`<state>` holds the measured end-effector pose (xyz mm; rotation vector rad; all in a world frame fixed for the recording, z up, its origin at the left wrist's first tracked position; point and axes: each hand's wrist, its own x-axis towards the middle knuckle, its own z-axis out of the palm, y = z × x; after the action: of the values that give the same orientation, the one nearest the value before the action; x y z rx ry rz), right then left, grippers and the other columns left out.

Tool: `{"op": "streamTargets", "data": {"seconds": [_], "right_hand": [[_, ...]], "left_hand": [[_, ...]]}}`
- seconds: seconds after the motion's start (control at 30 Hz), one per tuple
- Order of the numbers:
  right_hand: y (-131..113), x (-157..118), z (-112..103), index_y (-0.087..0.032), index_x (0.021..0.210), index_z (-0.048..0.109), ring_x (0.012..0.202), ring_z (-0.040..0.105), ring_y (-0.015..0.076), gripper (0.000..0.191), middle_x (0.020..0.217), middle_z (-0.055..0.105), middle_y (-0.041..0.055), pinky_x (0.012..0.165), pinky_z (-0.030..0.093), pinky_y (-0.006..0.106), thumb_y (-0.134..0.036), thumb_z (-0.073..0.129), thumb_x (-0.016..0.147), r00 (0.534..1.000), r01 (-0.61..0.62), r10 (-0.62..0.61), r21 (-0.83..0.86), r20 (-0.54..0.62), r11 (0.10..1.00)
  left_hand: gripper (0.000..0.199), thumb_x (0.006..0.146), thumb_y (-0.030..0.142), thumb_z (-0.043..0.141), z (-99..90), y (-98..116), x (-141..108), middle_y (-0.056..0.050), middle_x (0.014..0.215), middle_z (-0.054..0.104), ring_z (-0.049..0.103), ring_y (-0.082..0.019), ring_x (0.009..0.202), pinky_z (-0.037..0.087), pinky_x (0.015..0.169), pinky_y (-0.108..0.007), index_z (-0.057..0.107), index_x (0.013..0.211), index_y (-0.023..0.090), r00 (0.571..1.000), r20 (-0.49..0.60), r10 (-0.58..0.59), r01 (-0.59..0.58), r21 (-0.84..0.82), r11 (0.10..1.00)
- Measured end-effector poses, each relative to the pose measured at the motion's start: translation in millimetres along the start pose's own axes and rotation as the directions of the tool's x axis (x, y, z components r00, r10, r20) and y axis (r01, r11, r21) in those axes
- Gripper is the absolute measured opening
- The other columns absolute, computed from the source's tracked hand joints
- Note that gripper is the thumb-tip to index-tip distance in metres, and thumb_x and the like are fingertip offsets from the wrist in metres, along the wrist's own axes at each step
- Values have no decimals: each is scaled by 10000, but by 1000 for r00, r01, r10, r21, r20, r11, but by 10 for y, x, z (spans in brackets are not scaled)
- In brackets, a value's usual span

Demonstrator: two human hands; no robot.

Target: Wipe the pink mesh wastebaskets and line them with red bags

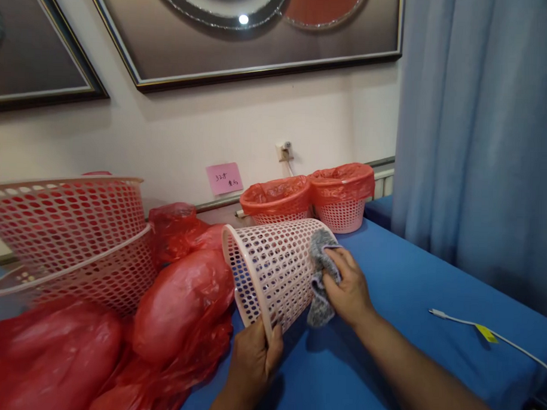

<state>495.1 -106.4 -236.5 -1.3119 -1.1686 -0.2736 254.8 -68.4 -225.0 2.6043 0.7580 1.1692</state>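
Left-hand fingers (pixel 255 336) are closed on the rim (pixel 255 282) of a tapered pale-pink perforated plastic basket (pixel 284 262), tipped beyond them; a crumpled grey cloth (pixel 320 311) is held against it by the right hand (pixel 349 285). Judged light and stiff; rim hold advised.

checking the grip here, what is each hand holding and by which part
Left hand holds the basket by its rim; right hand holds the cloth by its bunched middle.
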Motion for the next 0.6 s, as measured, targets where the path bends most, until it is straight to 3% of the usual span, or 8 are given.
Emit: {"op": "streamTargets", "data": {"seconds": [0.07,0.13,0.2,0.27,0.33,0.43,0.5,0.6], "right_hand": [[-238,-123,-13,-223,1315,648,1129,651,283,507,1273,635,120,978,580,468,-150,568,819,976,194,-202,94,82,976],[-438,-244,-8,-237,1333,632,1053,652,266,539,1248,630,112,903,597,436,-159,586,802,911,348,-382,205,155,915],[-469,-290,16,-241,1338,632,1028,651,267,550,1231,634,110,879,600,436,-171,585,794,891,381,-423,234,166,894],[-289,-229,51,-231,1326,652,1092,649,288,536,1252,643,121,939,587,471,-176,570,799,955,254,-271,138,124,957],[33,-84,81,-214,1297,682,1158,645,308,503,1269,657,133,1017,558,508,-192,548,812,999,-26,26,5,27,1000],[461,130,98,-185,1246,710,1124,670,320,474,1199,690,143,1042,546,538,-256,528,815,940,-335,331,-46,-83,941],[516,169,99,-174,1236,711,1124,675,324,472,1186,695,147,1050,544,543,-274,525,814,932,-355,351,-40,-93,934],[199,28,88,-207,1265,695,1179,662,292,481,1254,676,124,1074,541,475,-230,548,808,987,-161,161,21,4,987]], "left_hand": [[348,1049,373,443,3,-3,-10,-52,712,756,710,-191,567,553,537,-263,721,961,183,1000,17,-17,17,-14,1000],[372,1052,394,432,1,-9,-21,-42,666,725,691,-190,553,552,544,-270,700,890,194,999,25,-32,32,-20,999],[365,1057,386,426,-8,-23,-31,-52,706,746,714,-198,600,572,589,-280,708,928,193,998,31,-47,47,-21,999],[348,1060,367,431,-18,-49,-38,-83,826,796,761,-215,697,596,645,-287,727,1052,184,997,40,-61,62,-13,998],[359,1056,372,440,-23,-83,-45,-98,861,809,774,-224,712,596,637,-288,737,1102,177,997,44,-64,64,-2,998],[384,1045,408,453,-13,-127,-55,-82,777,784,744,-222,633,568,574,-285,752,1065,168,996,63,-58,58,10,998],[402,1051,414,438,-4,-135,-52,-86,790,783,737,-222,632,565,577,-290,748,1079,161,996,37,-75,75,19,997],[380,1056,394,433,-4,-118,-24,-79,773,776,733,-216,627,572,593,-285,736,1042,166,998,16,-61,60,27,998]]}}
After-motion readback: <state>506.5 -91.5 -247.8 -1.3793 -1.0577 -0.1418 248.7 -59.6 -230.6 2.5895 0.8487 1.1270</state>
